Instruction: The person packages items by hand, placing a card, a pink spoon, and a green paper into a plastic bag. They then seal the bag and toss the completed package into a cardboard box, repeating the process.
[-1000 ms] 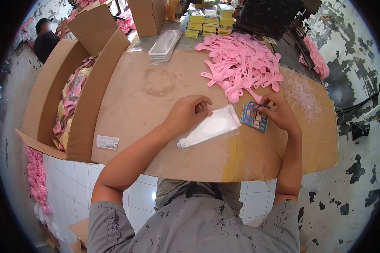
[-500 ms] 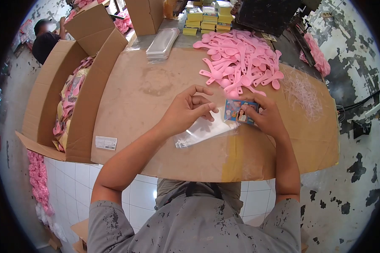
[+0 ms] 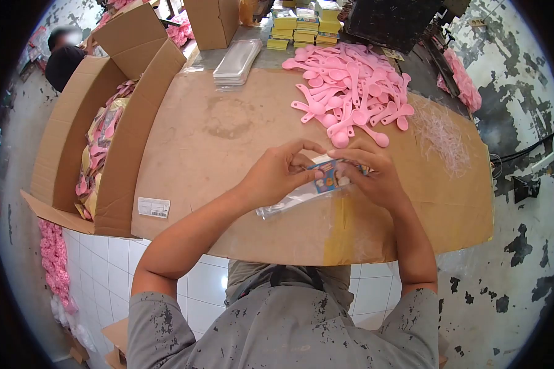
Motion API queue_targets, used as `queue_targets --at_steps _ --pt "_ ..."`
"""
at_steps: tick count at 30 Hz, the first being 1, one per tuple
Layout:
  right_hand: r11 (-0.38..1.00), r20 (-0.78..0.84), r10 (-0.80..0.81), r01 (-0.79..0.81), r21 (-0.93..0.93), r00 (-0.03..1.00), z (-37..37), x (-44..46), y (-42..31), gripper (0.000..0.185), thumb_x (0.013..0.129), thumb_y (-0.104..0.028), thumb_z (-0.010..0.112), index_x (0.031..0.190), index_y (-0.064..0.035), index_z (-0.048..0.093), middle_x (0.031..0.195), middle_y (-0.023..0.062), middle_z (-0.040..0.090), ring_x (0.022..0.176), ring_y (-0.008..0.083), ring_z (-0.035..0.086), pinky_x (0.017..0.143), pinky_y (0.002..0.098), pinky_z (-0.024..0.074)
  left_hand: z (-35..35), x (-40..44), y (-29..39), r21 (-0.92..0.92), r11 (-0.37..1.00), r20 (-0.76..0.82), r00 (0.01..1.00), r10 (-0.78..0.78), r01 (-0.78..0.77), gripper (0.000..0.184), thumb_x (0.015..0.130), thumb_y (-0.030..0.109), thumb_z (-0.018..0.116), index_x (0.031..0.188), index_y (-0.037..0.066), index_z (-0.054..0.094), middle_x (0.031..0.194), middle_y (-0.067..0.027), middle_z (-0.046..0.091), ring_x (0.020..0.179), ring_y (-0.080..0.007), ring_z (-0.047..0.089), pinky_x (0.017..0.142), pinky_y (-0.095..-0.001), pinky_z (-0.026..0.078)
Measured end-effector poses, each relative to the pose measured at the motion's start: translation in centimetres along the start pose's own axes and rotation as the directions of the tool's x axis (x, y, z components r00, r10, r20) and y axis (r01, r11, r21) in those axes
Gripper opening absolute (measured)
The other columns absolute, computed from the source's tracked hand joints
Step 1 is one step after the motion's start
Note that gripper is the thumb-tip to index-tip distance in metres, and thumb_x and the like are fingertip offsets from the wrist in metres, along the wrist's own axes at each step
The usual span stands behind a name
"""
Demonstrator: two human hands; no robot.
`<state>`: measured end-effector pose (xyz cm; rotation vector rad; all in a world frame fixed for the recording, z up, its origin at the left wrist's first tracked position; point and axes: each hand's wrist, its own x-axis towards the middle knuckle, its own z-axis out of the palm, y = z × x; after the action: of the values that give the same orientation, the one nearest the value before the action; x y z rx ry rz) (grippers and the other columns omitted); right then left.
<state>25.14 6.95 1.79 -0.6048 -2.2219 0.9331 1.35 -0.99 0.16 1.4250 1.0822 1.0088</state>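
Note:
A blue printed card [image 3: 328,177] is between my two hands, over clear plastic bags [image 3: 289,201] lying on the cardboard-covered table. My right hand [image 3: 375,175] grips the card from the right, its fingers bent over it. From the left, my left hand [image 3: 283,172] pinches at the card's left edge with thumb and forefinger. Whether one card or several are held cannot be told. Just beyond the hands lies a heap of pink spoons [image 3: 357,86].
An open carton [image 3: 129,141] of packed pink items stands at left. Behind are stacked clear bags [image 3: 237,64], yellow-edged card stacks [image 3: 305,27] and a dark box. Clear plastic strips [image 3: 440,138] lie at right, a label [image 3: 154,207] at left. A person [image 3: 64,58] is at the far left.
My right hand has lifted the blue card from the table and brought it left over the bags. My left hand has moved slightly right and closed on the card's edge.

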Motion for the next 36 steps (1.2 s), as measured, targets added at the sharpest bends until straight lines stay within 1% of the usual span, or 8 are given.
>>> queue_targets --at_steps 7,14,16,22,25,28,31,36 --pt "0.856 -0.117 0.271 -0.183 0.484 0.955 0.9 -0.1 1.3 0.022 0.094 -0.010 0.074 0.115 -0.0028 0.072 0.103 0.0072 0.072 0.091 0.0163 0.066 0.081 0.0313 0.0525 0.3 0.1 -0.5 -0.175 0.984 -0.073 0.997 0.011 -0.024 0.039 0.100 0.003 0.068 0.136 -0.002 0.055 0.106 -0.0123 0.075 0.097 -0.0114 0.071 0.084 -0.0263 0.057" --pt "0.986 -0.076 -0.042 0.029 -0.167 0.996 -0.9 0.9 3.9 0.016 0.090 -0.015 0.075 0.100 -0.0020 0.072 0.101 0.0113 0.072 0.098 0.0267 0.067 0.088 0.0392 0.0513 0.1 0.1 -0.3 -0.082 0.996 -0.056 0.998 -0.040 0.035 0.033 0.101 0.002 0.066 0.134 -0.002 0.059 0.107 -0.0110 0.076 0.095 -0.0097 0.071 0.079 -0.0248 0.057" --pt "0.880 -0.301 0.061 -0.193 -0.434 0.952 -2.6 1.4 5.2 0.015 0.089 -0.014 0.074 0.098 -0.0018 0.071 0.101 0.0128 0.071 0.098 0.0280 0.066 0.090 0.0411 0.0504 0.2 0.0 0.0 -0.105 0.993 -0.058 0.996 -0.065 0.058 0.031 0.102 0.003 0.065 0.132 -0.002 0.061 0.106 -0.0106 0.076 0.094 -0.0090 0.070 0.078 -0.0244 0.057" --pt "0.756 -0.154 0.145 -0.210 -0.621 0.977 -4.9 1.5 6.2 0.020 0.089 -0.010 0.071 0.107 -0.0023 0.069 0.100 0.0131 0.070 0.097 0.0305 0.065 0.089 0.0445 0.0498 0.1 0.1 -0.4 -0.136 0.991 -0.048 0.999 -0.026 0.019 0.030 0.104 0.006 0.064 0.132 -0.003 0.062 0.105 -0.0091 0.076 0.093 -0.0069 0.069 0.076 -0.0229 0.056" --pt "0.575 -0.112 -0.100 -0.035 -0.818 0.989 -5.8 0.9 6.6 0.025 0.087 -0.007 0.070 0.111 -0.0005 0.068 0.104 0.0147 0.069 0.095 0.0324 0.065 0.089 0.0437 0.0501 -0.3 0.1 -0.4 -0.152 0.988 -0.060 0.997 -0.050 0.040 0.030 0.104 0.007 0.064 0.132 -0.003 0.062 0.104 -0.0082 0.075 0.092 -0.0066 0.069 0.077 -0.0231 0.056" --pt "0.699 -0.207 0.087 -0.208 -0.684 0.974 -6.1 0.6 4.5 0.034 0.089 -0.002 0.069 0.122 0.0024 0.065 0.108 0.0142 0.069 0.097 0.0264 0.067 0.089 0.0397 0.0521 -0.4 0.2 -0.2 -0.177 0.983 -0.064 0.997 -0.050 0.038 0.030 0.104 0.007 0.064 0.132 -0.003 0.062 0.103 -0.0078 0.075 0.092 -0.0066 0.069 0.077 -0.0236 0.057" --pt "0.926 -0.212 0.261 -0.183 0.330 0.942 -3.3 0.4 3.3 0.049 0.093 0.002 0.069 0.139 0.0035 0.055 0.112 0.0134 0.067 0.098 0.0201 0.068 0.087 0.0350 0.0554 -0.2 0.1 -0.3 -0.190 0.981 -0.051 0.998 -0.038 0.028 0.031 0.103 0.007 0.065 0.132 -0.003 0.062 0.104 -0.0081 0.075 0.092 -0.0069 0.069 0.077 -0.0239 0.057" --pt "0.823 -0.192 0.217 -0.074 0.563 0.957 -0.5 1.7 -1.7 0.067 0.092 0.005 0.070 0.152 0.0009 0.039 0.116 0.0129 0.063 0.101 0.0184 0.070 0.081 0.0317 0.0609 0.5 -0.1 -0.2 -0.138 0.988 -0.035 0.997 -0.073 0.067 0.032 0.102 0.006 0.066 0.132 -0.003 0.062 0.106 -0.0092 0.076 0.094 -0.0074 0.070 0.078 -0.0240 0.057"
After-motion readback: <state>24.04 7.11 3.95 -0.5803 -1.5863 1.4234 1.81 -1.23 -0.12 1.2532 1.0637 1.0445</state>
